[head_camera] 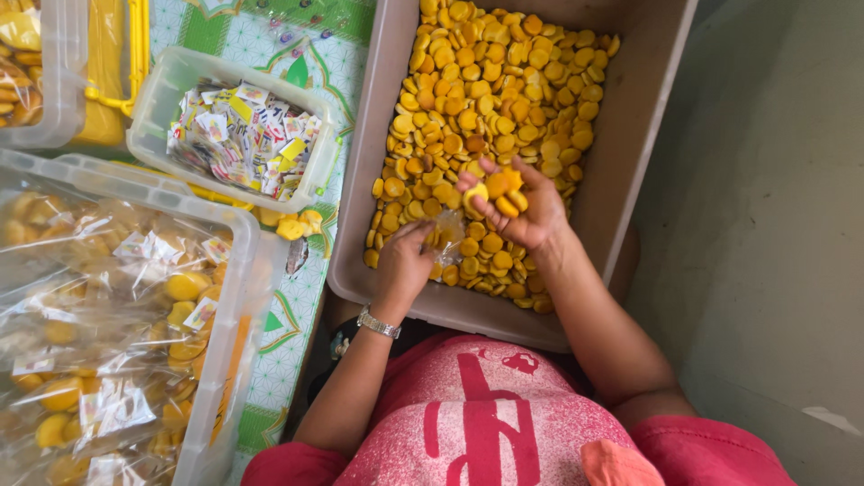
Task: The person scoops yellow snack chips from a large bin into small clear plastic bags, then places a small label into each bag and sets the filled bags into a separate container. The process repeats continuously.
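Note:
A big grey-brown tub (630, 135) in front of me holds a heap of small round yellow-orange cookies (486, 81). My right hand (526, 211) is cupped palm up over the heap with a handful of those cookies in it. My left hand (405, 261), with a silver watch (378, 322) on the wrist, grips a small clear plastic bag (447, 236) with a few cookies inside, just left of and below the right hand.
A clear tub (162, 90) of small printed paper labels sits to the left. A larger clear bin (229, 297) at lower left holds filled cookie bags. A patterned green mat (297, 54) lies underneath. Bare grey floor (774, 225) spreads to the right.

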